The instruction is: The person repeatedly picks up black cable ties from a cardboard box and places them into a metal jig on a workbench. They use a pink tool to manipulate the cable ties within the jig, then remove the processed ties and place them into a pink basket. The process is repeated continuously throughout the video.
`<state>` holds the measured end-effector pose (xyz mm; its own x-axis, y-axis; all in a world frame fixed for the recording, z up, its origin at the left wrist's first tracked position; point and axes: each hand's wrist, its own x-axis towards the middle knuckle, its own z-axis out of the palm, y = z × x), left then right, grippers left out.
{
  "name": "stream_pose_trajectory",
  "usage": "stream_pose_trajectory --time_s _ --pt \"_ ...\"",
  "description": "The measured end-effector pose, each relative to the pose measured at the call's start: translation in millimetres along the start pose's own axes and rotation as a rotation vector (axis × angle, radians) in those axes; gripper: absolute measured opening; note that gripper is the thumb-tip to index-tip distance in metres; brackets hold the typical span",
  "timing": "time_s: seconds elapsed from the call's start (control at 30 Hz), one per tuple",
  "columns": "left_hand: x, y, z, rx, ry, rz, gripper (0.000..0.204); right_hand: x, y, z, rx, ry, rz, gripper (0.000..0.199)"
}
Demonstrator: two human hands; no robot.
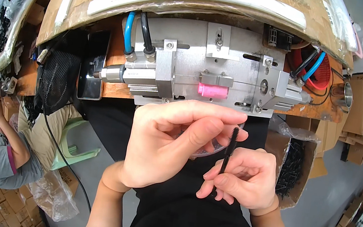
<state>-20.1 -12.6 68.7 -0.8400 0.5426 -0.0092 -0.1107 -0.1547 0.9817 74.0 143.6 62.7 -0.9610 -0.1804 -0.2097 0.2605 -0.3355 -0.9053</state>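
While the right hand (244,177) pinches the black brush wand (228,154) by its stem, the left hand (172,142) closes finger and thumb on a thin clear piece (208,151) beside the bristles. The wand sits just below the metal fixture (211,71), long axis near vertical, bristled tip toward the fixture. A loose pinch could let it tilt (bristles may snag).

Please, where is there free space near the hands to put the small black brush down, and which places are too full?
Free: the dark lap below both hands, and the bare wood strip between the black tablet and the metal fixture. Crowded: the fixture top, with hoses and clamps; the box of black parts beside the right hand, which holds the brush.
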Motion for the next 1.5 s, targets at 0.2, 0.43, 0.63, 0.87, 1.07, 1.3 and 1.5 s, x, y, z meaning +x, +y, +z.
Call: stream_pose_trajectory --time_s 0.2,0.43,0.63,0.87,1.07,1.3,1.5 --pt "-5 -8 -10 -0.105 -0.095 -0.025 0.022 -2 -2 0 0.005 -0.010 0.043 0.010" --pt "17 -11 -32 0.466 0.240 0.360 0.021 25 38 -16 -0.789 -0.058 0.029 0.018" --pt "100 38 -55 1.009 0.335 0.511 0.015 47 -6 -46 -0.898 0.001 -0.241 0.017" --pt "161 56 -69 1.194 -0.092 0.461 0.010 147 -135 -80 -1.404 0.461 -0.735 0.011" --pt "139 80 -94 1.180 -0.219 0.310 0.013 201 -167 -80 -1.872 0.298 -0.415 0.016" --pt "125 105 -118 0.770 -0.184 0.140 0.019 200 -217 -58 -2.080 0.456 -0.824 0.013" --pt "105 65 -82 0.772 -0.014 0.504 0.048 158 -242 -77 -1.962 0.549 -1.012 0.003"
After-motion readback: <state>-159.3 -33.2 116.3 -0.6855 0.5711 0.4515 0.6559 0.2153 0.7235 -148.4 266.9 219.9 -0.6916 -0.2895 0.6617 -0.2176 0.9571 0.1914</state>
